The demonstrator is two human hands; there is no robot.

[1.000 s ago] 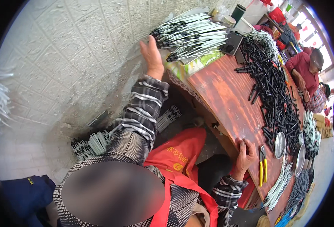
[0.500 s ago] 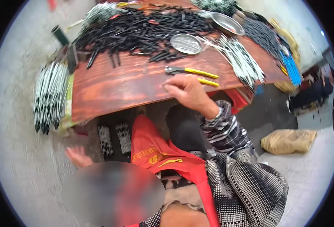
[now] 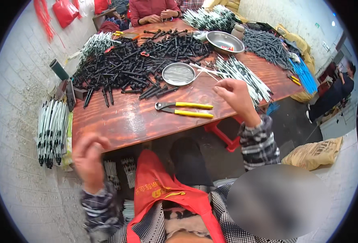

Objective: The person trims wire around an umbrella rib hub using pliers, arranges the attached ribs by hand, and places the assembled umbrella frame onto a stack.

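My right hand [image 3: 235, 95] is raised over the front edge of the reddish wooden table [image 3: 122, 121], fingers curled, beside a spread of white rods [image 3: 243, 75]. Whether it pinches anything is unclear. Yellow-handled pliers [image 3: 183, 109] lie on the table just left of it. My left hand [image 3: 89, 157] is blurred, below the table's front left corner, fingers loosely curled with nothing seen in it. A round metal pan [image 3: 179, 74] and a big pile of black rods [image 3: 134, 65] lie farther back.
A bundle of white black-tipped rods [image 3: 51, 129] lies left of the table. A metal bowl [image 3: 226, 41], grey rods [image 3: 268, 45] and blue sticks [image 3: 304, 73] are at the far right. A red stool [image 3: 223, 130] stands underneath, a sack [image 3: 313, 152] lies right, and a person [image 3: 150, 9] sits opposite.
The view has swung around to face the table squarely. My right hand has lifted off the table edge near the pliers, and my left hand has risen toward the table's front left corner.
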